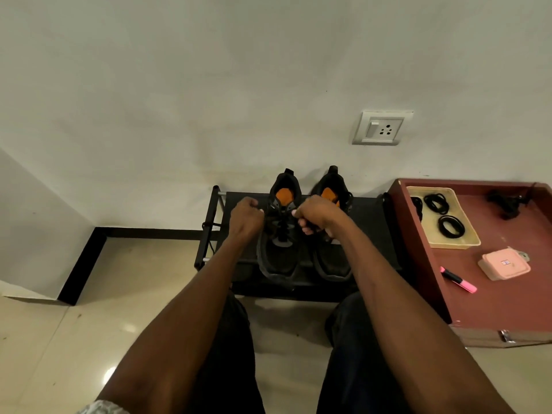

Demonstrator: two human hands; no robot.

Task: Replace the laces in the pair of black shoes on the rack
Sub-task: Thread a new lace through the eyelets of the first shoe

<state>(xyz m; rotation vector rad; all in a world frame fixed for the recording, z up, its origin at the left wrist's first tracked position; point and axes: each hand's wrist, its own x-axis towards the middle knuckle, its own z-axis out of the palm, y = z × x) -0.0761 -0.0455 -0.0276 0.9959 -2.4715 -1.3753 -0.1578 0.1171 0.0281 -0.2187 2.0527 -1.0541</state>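
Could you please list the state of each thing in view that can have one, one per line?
left shoe: upright on rack, being laced
right shoe: upright beside it, untouched
left hand: pinching a lace
right hand: pinching a lace
rack: standing against wall
tray: holding coiled black laces
highlighter: capped, lying flat
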